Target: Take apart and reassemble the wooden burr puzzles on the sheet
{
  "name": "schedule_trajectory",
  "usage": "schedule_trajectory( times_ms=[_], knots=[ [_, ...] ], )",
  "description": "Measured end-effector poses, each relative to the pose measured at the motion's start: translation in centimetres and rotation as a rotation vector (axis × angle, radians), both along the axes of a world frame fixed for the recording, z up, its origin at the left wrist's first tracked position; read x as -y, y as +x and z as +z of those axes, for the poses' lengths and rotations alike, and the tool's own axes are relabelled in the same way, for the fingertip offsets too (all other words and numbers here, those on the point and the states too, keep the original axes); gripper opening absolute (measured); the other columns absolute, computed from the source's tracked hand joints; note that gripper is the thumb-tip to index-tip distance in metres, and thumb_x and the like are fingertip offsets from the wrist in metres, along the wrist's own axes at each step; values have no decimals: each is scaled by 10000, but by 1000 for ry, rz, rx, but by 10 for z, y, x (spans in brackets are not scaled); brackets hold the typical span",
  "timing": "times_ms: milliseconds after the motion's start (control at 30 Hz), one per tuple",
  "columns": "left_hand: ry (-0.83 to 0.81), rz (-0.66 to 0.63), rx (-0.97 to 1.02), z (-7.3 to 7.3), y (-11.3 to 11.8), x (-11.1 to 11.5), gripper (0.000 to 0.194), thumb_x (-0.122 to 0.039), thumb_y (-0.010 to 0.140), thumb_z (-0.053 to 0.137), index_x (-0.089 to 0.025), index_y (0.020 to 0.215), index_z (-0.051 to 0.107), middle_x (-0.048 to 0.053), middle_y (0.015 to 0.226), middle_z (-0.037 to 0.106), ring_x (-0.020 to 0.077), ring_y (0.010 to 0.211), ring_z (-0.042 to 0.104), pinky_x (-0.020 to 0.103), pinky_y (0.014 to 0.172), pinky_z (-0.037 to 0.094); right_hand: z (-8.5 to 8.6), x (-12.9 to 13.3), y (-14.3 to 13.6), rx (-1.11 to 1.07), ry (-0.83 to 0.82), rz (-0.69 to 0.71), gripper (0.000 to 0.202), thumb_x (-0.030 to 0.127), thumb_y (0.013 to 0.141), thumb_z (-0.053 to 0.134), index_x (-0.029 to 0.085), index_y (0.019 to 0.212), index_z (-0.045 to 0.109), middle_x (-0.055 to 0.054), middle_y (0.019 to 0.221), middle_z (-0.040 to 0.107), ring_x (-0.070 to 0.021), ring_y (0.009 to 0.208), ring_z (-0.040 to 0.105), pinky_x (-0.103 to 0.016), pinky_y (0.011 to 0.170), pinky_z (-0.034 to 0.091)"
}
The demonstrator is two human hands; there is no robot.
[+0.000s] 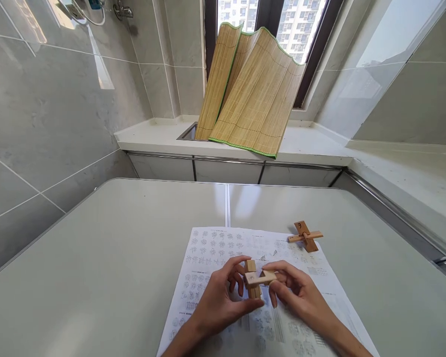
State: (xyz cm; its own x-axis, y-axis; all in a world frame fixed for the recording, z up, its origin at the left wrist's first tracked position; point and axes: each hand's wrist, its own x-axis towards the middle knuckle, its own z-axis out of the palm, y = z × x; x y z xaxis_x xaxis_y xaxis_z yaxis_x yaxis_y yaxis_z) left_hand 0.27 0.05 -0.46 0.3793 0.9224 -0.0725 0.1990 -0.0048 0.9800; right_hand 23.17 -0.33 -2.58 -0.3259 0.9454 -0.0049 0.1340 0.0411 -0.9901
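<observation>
Left hand (220, 298) and right hand (300, 296) — fingertips pinched on 1 wooden block assembly (251, 279), at its stacked body and side bar (262, 280) respectively — are held above the printed sheet (201, 284), where the assembly could be dropped or dislodged if either grip were slackened.

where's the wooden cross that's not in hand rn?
In the head view, the wooden cross is right of centre, overlapping the far right corner of the printed sheet, just beyond the right hand.

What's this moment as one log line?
left hand: holding wooden blocks; right hand: holding their right end; printed sheet: underneath; crossed wooden pieces: sheet's far-right corner
</observation>
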Motion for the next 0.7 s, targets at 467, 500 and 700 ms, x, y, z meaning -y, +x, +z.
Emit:
schedule_trajectory(
  times_ms=[467,500,700],
  knots=[
    [-70,-57,193,-5,3,3,725,-329,684,945,-250,1320,605,23,949,652,125,724,529,265,677,479,-8,3,-6,42,65,-85,297,492,970,675,241,1128,673,18,689,626,-193,639,643,-304,639,508],
    [-79,-62,201,-5,2,2,738,-328,671,953,-247,1318,606,24,949,655,125,724,529,266,677,480,-9,4,-6,44,76,-89,291,484,969,679,242,1129,677,14,706,626,-191,643,636,-304,642,509],
    [-107,-57,169,-1,-1,1,752,-320,624,972,-233,1294,641,34,969,679,131,731,537,282,697,494,-13,4,-5,94,116,-85,255,467,981,665,254,1120,672,11,722,618,-181,636,589,-295,617,472]
  ],
)
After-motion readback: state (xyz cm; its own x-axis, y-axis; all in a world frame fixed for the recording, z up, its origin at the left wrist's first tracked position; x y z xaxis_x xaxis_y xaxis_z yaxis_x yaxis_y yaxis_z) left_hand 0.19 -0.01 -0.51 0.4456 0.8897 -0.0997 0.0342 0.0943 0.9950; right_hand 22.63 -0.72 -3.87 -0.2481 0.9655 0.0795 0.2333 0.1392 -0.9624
